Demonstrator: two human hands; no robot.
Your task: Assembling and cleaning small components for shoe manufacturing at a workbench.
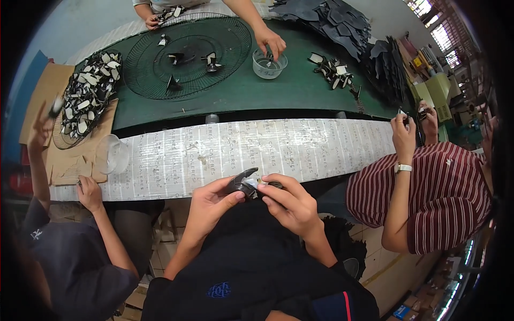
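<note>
Gripping one curved black piece point(244, 189) in the left hand point(211, 206), with thumb and bent fingers closed narrowly round its sides, mid-scene at the near edge of a pale table point(230, 144). Meeting the same piece from the right with the curled right hand point(292, 206), with fingertips drawn close together near its pale patch point(250, 183); cannot tell whether pinching or only touching, nor make out the small dark bit point(276, 184) under those fingers. Counting outward: one pale table, one green table point(230, 99) on its far side, one clear bowl point(113, 155) near left, one clear tub point(267, 73) far, with a co-worker's hand point(271, 40) inside. Counting far left: one round wire rack point(235, 33) bearing four or five loose pieces point(172, 84), and farther left one heap of black-and-white pieces point(88, 93), too crowded to count. Counting far right: one small cluster point(333, 72), overlapping, and two piles of black sheets point(332, 24). Counting people around: three co-workers point(423, 198), one left, one far, one right.
</note>
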